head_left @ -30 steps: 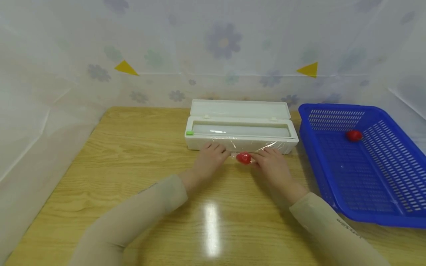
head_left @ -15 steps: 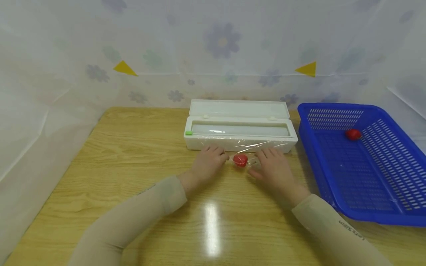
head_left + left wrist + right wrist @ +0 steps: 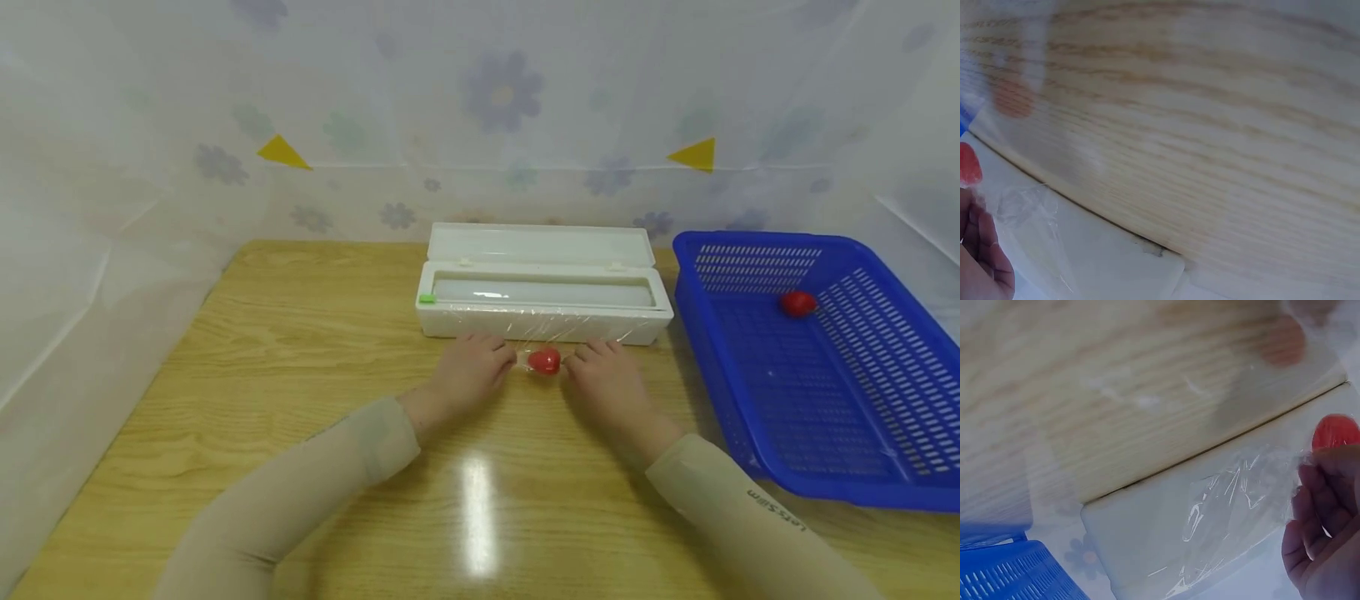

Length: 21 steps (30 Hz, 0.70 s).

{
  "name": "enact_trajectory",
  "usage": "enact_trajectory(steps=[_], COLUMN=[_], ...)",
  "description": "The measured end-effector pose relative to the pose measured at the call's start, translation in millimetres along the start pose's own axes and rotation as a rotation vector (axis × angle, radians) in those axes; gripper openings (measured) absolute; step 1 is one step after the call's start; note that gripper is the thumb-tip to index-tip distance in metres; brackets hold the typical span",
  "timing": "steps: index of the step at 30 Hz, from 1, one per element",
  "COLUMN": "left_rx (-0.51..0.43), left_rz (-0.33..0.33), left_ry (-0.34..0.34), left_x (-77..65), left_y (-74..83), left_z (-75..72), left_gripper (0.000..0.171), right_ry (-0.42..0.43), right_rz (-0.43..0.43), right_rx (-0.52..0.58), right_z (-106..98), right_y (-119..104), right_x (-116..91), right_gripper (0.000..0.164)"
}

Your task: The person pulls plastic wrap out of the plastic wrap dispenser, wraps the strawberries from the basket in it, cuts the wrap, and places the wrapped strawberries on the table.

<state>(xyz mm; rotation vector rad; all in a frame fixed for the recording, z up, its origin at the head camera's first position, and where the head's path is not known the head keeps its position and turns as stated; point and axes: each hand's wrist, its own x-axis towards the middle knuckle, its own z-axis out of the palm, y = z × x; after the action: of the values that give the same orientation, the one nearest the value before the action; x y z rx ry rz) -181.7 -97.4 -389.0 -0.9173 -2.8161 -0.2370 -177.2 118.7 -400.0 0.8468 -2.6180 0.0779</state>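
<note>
A red strawberry [image 3: 544, 361], covered in clear plastic wrap [image 3: 1235, 494], is between my two hands in front of the white wrap dispenser box [image 3: 540, 325]. My left hand [image 3: 468, 367] pinches the wrap at the strawberry's left side. At its right side my right hand [image 3: 606, 379] pinches the wrap, fingertips close to the fruit. The wrap runs creased from the strawberry up over the box's front edge. In the left wrist view the strawberry [image 3: 969, 164] shows partly, just past my fingers. My right fingers cover part of it in the right wrist view.
The box's lid [image 3: 540, 246] stands raised at the back, with a roll [image 3: 547, 293] inside and a green slider [image 3: 427, 298] at its left end. A blue basket [image 3: 742, 408] stands to the right, holding another red strawberry [image 3: 798, 304]. The wooden table [image 3: 315, 333] lies beneath.
My right hand loosened its fingers from the wrap half a second ago and now pinches it again beside the strawberry. The strawberry has turned and shifted slightly; my left hand keeps its hold.
</note>
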Motion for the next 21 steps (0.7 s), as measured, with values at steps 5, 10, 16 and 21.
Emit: enact_trajectory(steps=[5,10,16,21], left_rx=[-0.002,-0.032,-0.204,-0.29], left_rz=[0.007,-0.012,-0.186,-0.553], left_ry=[-0.054,-0.051,0.0,-0.108], left_x=[0.5,0.9,-8.2,-25.2], left_y=[-0.6,-2.5,-17.9,-52.0], left_z=[2.4,3.0,-3.4,-16.7], left_gripper=[0.013,0.015,0.014,0.031], right_ry=[-0.064,-0.121,-0.146,-0.164], right_rz=[0.004,0.089,0.118,0.138], right_rx=[0.001,0.059,0.068,0.055], right_z=[0,1,-1,-9], right_y=[0,0,2,4], right_x=[1,5,8,9], right_gripper=[0.004,0.007,0.01,0.027])
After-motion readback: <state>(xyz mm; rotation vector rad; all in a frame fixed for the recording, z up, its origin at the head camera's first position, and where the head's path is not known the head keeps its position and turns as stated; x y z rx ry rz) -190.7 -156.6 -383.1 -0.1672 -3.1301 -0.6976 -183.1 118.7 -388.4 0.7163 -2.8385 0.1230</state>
